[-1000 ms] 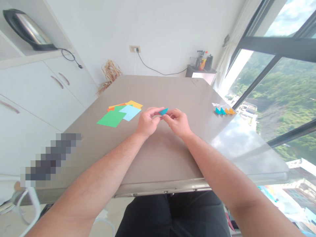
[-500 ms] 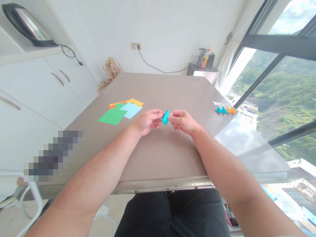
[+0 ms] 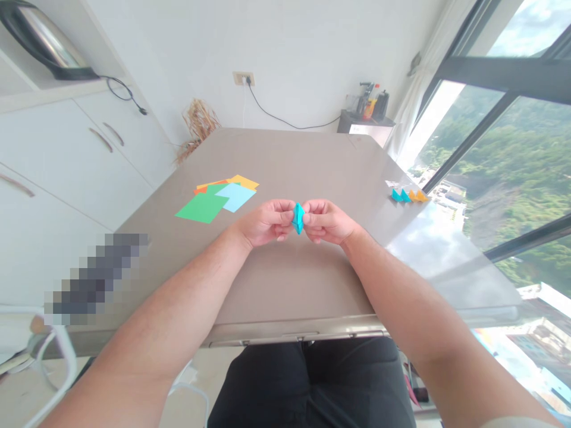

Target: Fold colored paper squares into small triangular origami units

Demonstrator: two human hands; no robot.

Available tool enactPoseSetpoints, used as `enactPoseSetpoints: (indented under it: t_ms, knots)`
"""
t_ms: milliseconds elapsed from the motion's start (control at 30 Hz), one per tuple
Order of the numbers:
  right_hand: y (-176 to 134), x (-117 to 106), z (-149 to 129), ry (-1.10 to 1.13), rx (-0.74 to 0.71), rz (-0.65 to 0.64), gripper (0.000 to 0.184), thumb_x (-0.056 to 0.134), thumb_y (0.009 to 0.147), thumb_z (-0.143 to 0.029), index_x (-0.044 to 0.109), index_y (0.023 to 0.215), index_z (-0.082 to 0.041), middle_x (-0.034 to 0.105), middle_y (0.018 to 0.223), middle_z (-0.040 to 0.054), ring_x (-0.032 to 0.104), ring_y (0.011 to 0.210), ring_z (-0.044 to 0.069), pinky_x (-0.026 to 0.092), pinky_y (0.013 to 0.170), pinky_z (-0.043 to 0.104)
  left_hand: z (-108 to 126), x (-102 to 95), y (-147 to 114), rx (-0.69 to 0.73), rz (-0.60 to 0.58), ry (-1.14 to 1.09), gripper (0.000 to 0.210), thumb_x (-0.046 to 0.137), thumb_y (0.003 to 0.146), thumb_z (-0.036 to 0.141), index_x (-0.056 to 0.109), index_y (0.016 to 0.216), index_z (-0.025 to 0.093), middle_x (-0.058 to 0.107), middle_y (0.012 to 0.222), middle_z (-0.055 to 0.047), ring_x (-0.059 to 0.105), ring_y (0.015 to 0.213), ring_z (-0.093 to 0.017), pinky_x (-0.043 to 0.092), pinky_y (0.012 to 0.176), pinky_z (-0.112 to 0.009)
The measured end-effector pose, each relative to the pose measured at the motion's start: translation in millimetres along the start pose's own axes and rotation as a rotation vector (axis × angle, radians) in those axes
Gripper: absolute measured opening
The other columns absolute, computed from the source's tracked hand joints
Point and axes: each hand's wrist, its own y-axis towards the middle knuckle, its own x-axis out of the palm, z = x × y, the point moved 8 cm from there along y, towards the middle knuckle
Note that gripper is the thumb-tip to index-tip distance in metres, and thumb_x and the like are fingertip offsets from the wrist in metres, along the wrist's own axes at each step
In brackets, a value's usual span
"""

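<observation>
Between my two hands, above the middle of the table, is a small folded piece of turquoise paper [image 3: 298,219], standing tall and narrow like a diamond. My left hand [image 3: 272,221] pinches its left side between thumb and fingers. On the opposite side, my right hand [image 3: 325,221] grips it with thumb and fingertips. Parts of the paper's sides are covered by the fingers. At the table's right edge, a row of folded paper boats holds turquoise ones [image 3: 400,196] and orange ones [image 3: 418,197].
Flat sheets lie overlapping on the left of the table [image 3: 285,157]: a green sheet [image 3: 203,207], a light blue sheet [image 3: 236,197] and a yellow-orange sheet [image 3: 245,181]. A blurred dark object [image 3: 96,276] is at the left edge. A window [image 3: 517,148] borders the right side.
The turquoise paper has turned from a slanted shape to an upright diamond with a fold line showing. My right-hand fingers have shifted slightly on it. The view has tilted a little.
</observation>
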Motion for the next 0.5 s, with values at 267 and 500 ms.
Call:
enactPoseSetpoints:
  t_ms: [267,500]
  knots:
    - [-2,-3,-9,0.021,-0.061,0.025,0.037,0.085,0.073,-0.046,0.06,0.077,-0.019,0.036,0.046,-0.0125,0.027,0.04,0.004,0.04,0.039,0.02,-5,3.6,3,0.009,-0.018,0.011,0.033,0.087,0.065,0.047,0.07,0.079,0.021,0.031,0.053,0.006,0.029,0.048,-0.008,0.034,0.047,-0.027]
    - [-2,-2,-11,0.01,-0.069,0.032,0.037,0.085,0.072,-0.046,0.061,0.075,-0.019,0.033,0.044,-0.0128,0.027,0.039,0.004,0.04,0.04,0.021,3,-1.4,2,0.076,0.073,-0.093,0.03,0.086,0.061,0.039,0.064,0.072,0.022,0.033,0.052,0.005,0.033,0.046,-0.008,0.035,0.046,-0.026]
